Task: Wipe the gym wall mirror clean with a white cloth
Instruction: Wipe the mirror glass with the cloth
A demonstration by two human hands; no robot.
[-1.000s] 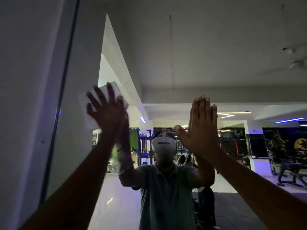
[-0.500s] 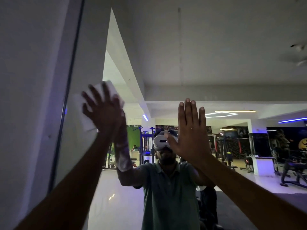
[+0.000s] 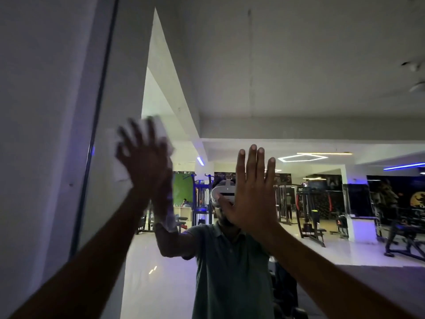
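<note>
L hand (image 3: 143, 164) flat, pressing white cloth (image 3: 119, 162) on mirror (image 3: 253, 77); R hand (image 3: 250, 194) flat, empty.

The white cloth (image 3: 119, 166) lies flat against the wall mirror (image 3: 264, 77), near the glass's left edge, spread under the fingers of the left hand (image 3: 145, 162); its outline is blurred. The mirror is a large upright pane with a dark left border, reflecting a grey ceiling, lit gym machines and the person's own raised arms. A faint vertical streak runs down its upper middle.
</note>
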